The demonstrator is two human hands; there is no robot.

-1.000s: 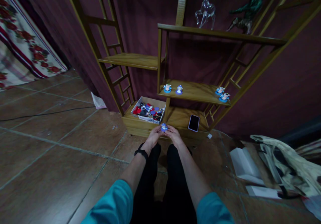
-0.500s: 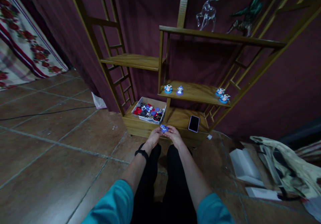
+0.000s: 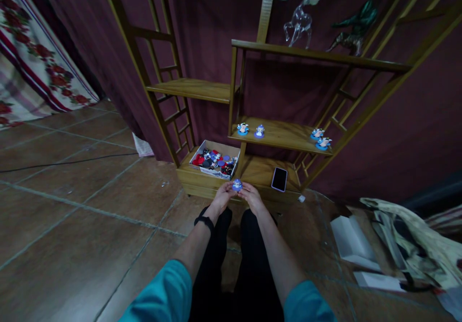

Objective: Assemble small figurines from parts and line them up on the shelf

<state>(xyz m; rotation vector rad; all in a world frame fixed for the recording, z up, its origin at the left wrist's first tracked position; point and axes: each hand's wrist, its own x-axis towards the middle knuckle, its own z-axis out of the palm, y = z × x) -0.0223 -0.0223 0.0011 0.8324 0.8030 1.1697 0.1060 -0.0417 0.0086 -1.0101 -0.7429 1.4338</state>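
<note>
A small purple-and-white figurine [image 3: 237, 184] on a round purple base is pinched between my two hands, in front of the shelf's bottom edge. My left hand [image 3: 224, 194] grips its left side and my right hand [image 3: 250, 195] its right side. Just beyond my left hand, a cardboard box [image 3: 212, 172] holds several small red, black, purple and white pieces. On the shelf above, a similar purple figurine [image 3: 259, 131] stands beside a blue-based figurine [image 3: 242, 128]. Two more blue-based figurines, one [image 3: 317, 133] behind the other [image 3: 324, 143], stand at that shelf's right end.
A phone [image 3: 279, 179] lies on the lowest shelf, right of the box. Higher up, a glass deer figure [image 3: 300, 22] and a dark green figure [image 3: 357, 26] stand on the top shelf [image 3: 321, 55]. White packaging [image 3: 353, 245] and a pale bag [image 3: 415, 245] lie on the floor at right.
The figurine between my hands has turned from tilted to more upright, with its front toward me. My hands stay nearly in the same place.
</note>
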